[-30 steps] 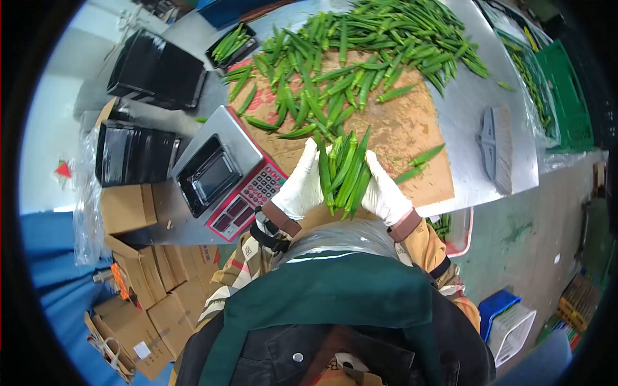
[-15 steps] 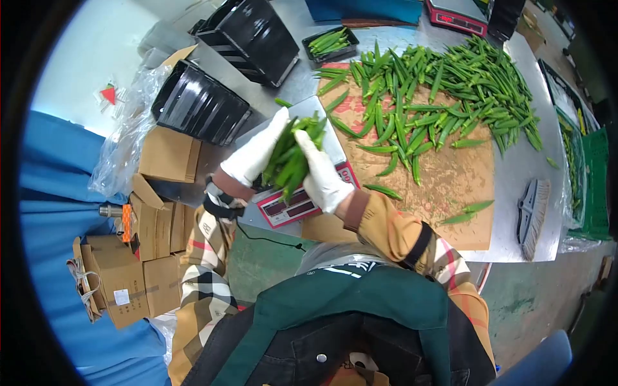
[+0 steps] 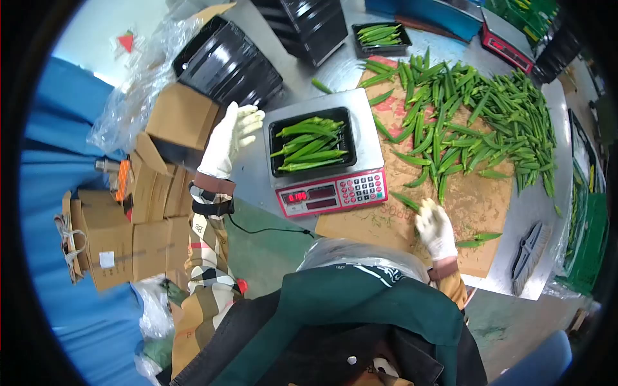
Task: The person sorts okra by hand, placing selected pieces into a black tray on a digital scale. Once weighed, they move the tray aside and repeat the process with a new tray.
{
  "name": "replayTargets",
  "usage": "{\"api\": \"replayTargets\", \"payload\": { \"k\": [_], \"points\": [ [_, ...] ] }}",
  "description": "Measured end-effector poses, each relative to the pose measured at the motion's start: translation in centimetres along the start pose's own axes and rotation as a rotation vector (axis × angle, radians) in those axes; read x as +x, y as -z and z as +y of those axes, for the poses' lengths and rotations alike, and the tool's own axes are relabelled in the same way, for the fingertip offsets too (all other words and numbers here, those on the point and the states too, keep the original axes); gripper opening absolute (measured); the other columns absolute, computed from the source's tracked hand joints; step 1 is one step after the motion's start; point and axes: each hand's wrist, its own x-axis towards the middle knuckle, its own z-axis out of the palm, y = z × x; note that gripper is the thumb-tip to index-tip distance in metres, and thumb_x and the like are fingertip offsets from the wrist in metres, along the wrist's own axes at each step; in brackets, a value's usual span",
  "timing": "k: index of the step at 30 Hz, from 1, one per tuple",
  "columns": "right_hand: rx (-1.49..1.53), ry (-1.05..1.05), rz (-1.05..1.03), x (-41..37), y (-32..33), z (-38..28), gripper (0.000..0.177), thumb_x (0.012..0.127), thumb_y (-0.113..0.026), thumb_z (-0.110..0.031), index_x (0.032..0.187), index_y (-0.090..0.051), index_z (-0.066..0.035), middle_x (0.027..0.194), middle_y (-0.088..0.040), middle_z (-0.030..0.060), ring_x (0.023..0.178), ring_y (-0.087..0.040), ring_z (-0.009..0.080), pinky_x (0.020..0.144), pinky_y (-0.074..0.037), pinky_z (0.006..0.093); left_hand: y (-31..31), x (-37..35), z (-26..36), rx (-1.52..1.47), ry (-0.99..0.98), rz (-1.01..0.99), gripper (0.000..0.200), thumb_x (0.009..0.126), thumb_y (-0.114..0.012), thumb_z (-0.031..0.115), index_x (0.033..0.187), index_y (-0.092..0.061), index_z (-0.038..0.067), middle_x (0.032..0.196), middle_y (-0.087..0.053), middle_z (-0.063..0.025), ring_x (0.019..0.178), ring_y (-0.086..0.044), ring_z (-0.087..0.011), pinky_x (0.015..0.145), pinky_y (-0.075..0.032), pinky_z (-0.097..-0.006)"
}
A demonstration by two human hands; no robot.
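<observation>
A black tray holding several green okra pods rests on the digital scale, whose red display is lit. My left hand, in a white glove, is raised left of the scale with its fingers spread and nothing in it. Over the front of the cardboard sheet, my gloved right hand has loosely bent fingers, with no object visible in them. Just left of those fingertips lies a single okra pod. A large okra pile spreads over the sheet's far side.
Stacked black trays stand at the back left beside cardboard boxes. A filled okra tray sits behind the scale. A second scale is at the far right, and a brush lies near the right edge.
The okra bunch between both hands has been let go; okra now lies in the tray on the scale. My left hand moved left and opened, while my right moved right over the cardboard.
</observation>
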Motion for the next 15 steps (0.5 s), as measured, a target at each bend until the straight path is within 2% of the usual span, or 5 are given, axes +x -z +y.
{"api": "replayTargets", "payload": {
  "k": [4, 7, 8, 11, 15],
  "points": [
    [0.148, 0.026, 0.232, -4.4, 8.0, -0.5, 0.041, 0.1, -0.059, -0.029, 0.137, -0.057, -0.01, 0.132, -0.062, 0.0025, 0.105, -0.061, 0.0139, 0.089, -0.054, 0.035, 2.7, -1.3, -4.0, -0.096, 0.052, 0.134, 0.061, 0.103, -0.041, 0.057, 0.132, -0.056, 0.006, 0.127, -0.066, -0.0101, 0.11, -0.062, -0.0182, 0.094, -0.045, -0.0344],
    [0.084, 0.034, 0.328, -5.2, 10.0, 1.0, 0.042, 0.1, -0.058, -0.029, 0.137, -0.056, -0.011, 0.132, -0.062, 0.0026, 0.105, -0.061, 0.015, 0.087, -0.054, 0.0346, 2.9, -1.9, -7.7, -0.08, 0.145, 0.148, 0.052, 0.103, -0.048, 0.051, 0.128, -0.058, 0.006, 0.12, -0.069, -0.01, 0.099, -0.066, -0.0168, 0.086, -0.048, -0.0316],
    [0.005, 0.028, 0.353, -5.2, 8.6, 1.6, 0.043, 0.101, -0.057, -0.032, 0.139, -0.055, -0.011, 0.133, -0.061, 0.0028, 0.109, -0.061, 0.0168, 0.088, -0.053, 0.035, 2.4, -2.2, -8.6, -0.079, 0.154, 0.156, 0.049, 0.102, -0.05, 0.048, 0.127, -0.059, 0.007, 0.119, -0.069, -0.0098, 0.097, -0.066, -0.0168, 0.085, -0.049, -0.0313],
    [-0.254, -0.077, 0.351, -4.0, 7.0, 2.5, 0.047, 0.102, -0.053, -0.038, 0.143, -0.053, -0.014, 0.14, -0.057, 0.0046, 0.124, -0.053, 0.0224, 0.106, -0.041, 0.0407, 1.3, -2.5, -10.3, -0.062, 0.13, 0.183, 0.041, 0.101, -0.053, 0.04, 0.124, -0.062, 0.008, 0.115, -0.071, -0.0087, 0.093, -0.067, -0.0157, 0.08, -0.05, -0.0293],
    [-0.375, -0.128, 0.38, -2.7, 6.5, 2.3, 0.048, 0.101, -0.054, -0.039, 0.143, -0.054, -0.015, 0.14, -0.058, 0.0043, 0.123, -0.052, 0.0243, 0.108, -0.038, 0.0422, -0.1, -3.0, -10.0, 0.024, 0.077, 0.177, 0.038, 0.101, -0.056, 0.034, 0.127, -0.062, 0.007, 0.111, -0.072, -0.0063, 0.093, -0.067, -0.0128, 0.077, -0.05, -0.0268]
  ]
}}
